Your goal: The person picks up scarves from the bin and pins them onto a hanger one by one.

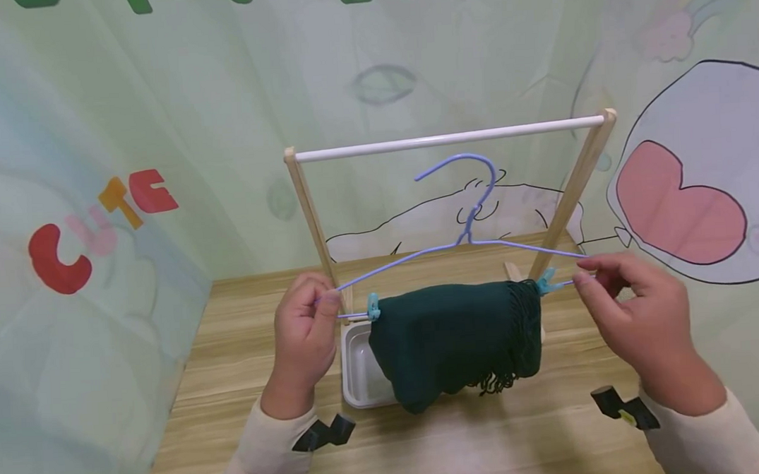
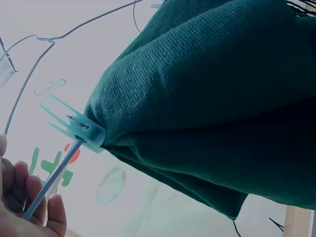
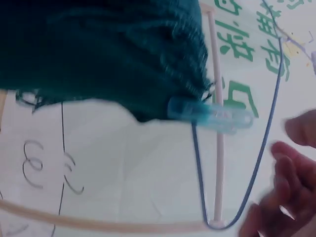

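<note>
A periwinkle wire clothes hanger (image 1: 470, 223) is held up in front of the rack with its hook uppermost. From its lower bar hangs a folded dark green scarf (image 1: 454, 333) with a fringe on the right. One turquoise clothespin (image 1: 373, 306) clips the scarf's left corner, and a second clothespin (image 1: 547, 283) clips the right. My left hand (image 1: 304, 332) grips the hanger's left end between thumb and curled fingers. At the right end, my right hand (image 1: 640, 317) has thumb and forefinger beside the wire; the right wrist view shows these fingers (image 3: 284, 168) parted, the hanger's end loop uncovered.
Behind the hanger stands a small wooden rack with a white crossbar (image 1: 445, 139). A white tray (image 1: 355, 401) sits on the wood-grain table (image 1: 246, 384), partly hidden under the scarf. Printed curtains (image 1: 222, 131) enclose the back and sides.
</note>
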A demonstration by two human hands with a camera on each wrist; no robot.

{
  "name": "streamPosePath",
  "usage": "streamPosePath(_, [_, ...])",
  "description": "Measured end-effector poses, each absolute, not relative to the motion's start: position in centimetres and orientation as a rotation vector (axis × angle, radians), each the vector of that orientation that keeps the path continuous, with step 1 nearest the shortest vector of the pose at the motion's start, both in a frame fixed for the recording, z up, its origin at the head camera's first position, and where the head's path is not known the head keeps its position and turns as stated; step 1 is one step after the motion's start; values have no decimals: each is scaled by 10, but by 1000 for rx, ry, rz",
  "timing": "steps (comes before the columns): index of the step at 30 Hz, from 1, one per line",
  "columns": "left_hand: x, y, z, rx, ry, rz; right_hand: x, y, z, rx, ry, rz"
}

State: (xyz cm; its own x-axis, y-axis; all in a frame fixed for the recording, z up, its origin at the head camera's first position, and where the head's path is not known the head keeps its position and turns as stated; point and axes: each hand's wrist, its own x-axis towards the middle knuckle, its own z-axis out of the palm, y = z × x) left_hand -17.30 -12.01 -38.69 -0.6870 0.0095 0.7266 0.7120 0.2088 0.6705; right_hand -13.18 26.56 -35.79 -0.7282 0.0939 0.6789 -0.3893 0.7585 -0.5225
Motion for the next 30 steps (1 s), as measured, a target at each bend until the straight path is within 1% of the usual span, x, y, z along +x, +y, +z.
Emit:
streamPosePath(3, [-174, -120, -387, -680, -1887, -1539, -133, 272, -360, 165, -2184, 896])
streamPosePath(7, [-176, -119, -387, -703, -1885, -1562, -134, 280, -365, 134, -2303, 927])
streamPosePath(15, [-181, -114, -386, -739, -1892, -1573, -127, 282, -372, 191, -2258, 1140])
streamPosePath(19, [-185, -111, -384, -739, -1937, -1555, -123, 280, -370, 87, -2170, 1234])
streamPosePath(23, [-189, -109, -384, -687, -2037, -1523, -119, 281, -368, -36, -2090, 1318])
streamPosePath(26, [-198, -111, -389, -640, -2012, -1514, -119, 282, -368, -61, -2050, 1325])
streamPosePath(30, [-215, -116, -400, -482, -1907, -1508, -119, 283, -368, -83, -2035, 1280])
